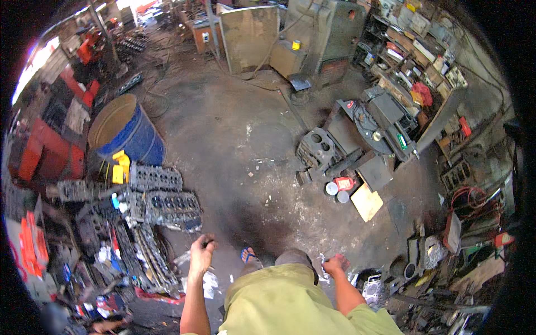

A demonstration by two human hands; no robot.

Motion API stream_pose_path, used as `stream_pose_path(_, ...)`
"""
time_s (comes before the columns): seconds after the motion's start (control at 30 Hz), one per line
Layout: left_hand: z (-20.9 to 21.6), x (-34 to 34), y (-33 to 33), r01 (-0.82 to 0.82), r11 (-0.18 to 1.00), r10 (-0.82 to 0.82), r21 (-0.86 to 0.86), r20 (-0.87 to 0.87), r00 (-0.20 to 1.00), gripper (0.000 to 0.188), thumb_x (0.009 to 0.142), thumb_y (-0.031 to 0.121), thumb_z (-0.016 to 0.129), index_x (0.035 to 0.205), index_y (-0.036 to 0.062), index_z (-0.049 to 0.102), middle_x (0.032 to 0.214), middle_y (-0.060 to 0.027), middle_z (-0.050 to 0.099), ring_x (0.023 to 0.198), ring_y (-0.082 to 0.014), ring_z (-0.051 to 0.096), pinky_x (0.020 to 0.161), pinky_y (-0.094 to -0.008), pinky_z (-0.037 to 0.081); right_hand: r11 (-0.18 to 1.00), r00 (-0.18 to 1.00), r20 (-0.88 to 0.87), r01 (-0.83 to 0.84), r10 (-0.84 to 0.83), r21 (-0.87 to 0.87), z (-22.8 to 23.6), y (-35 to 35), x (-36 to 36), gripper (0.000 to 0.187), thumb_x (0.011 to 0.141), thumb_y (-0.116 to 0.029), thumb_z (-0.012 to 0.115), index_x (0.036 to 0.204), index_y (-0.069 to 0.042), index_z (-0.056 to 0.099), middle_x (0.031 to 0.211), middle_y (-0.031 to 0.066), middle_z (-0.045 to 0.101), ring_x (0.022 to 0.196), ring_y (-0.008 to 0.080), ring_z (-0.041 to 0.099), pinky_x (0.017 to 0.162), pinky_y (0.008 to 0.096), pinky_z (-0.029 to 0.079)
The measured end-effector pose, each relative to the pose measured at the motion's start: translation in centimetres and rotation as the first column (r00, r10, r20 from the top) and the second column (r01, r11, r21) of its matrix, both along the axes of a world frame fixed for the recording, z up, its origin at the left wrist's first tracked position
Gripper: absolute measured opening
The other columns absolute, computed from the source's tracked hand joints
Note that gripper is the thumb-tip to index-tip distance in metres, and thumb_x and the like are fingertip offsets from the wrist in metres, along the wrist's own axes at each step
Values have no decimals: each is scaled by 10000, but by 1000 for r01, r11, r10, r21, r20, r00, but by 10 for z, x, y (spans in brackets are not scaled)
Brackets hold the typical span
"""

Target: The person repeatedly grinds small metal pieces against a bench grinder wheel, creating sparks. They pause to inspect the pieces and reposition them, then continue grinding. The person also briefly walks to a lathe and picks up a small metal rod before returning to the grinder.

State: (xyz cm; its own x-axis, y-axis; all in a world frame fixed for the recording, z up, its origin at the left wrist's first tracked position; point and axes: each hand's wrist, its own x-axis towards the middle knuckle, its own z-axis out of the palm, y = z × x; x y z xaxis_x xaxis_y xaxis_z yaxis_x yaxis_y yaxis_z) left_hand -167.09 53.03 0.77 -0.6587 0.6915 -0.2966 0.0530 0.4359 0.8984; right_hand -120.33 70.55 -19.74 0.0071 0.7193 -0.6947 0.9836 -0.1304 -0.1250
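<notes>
My left hand [202, 254] is raised at my left side, its fingers curled around something small and dark that I cannot make out. It is nearest the greasy engine cylinder heads [172, 207] stacked on the left. My right hand [336, 264] hangs low by my right hip with its fingers closed; what they hold, if anything, is too small to name. Below it on the floor lies a pale metal casting [372, 287]. Neither hand touches the engine parts around me.
A blue drum [137, 131] stands at the left, with a yellow container [120, 167] beside it. On the right are an engine block [318, 148], a red bottle [344, 183], cans and a piece of cardboard [367, 202]. Cluttered shelves [416, 50] line the far right.
</notes>
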Motion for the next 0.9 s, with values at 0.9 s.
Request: stream_pose_path(0.9, -266, -304, 466, 450, 617, -224, -645, 404, 887, 279, 806, 206, 634, 994, 0, 650, 789, -147, 671, 635, -293, 620, 556, -430, 490, 876, 679, -673, 473, -293, 96, 16, 687, -372, 186, 757, -156, 629, 861, -21, 704, 730, 108, 691, 627, 189, 657, 599, 323, 509)
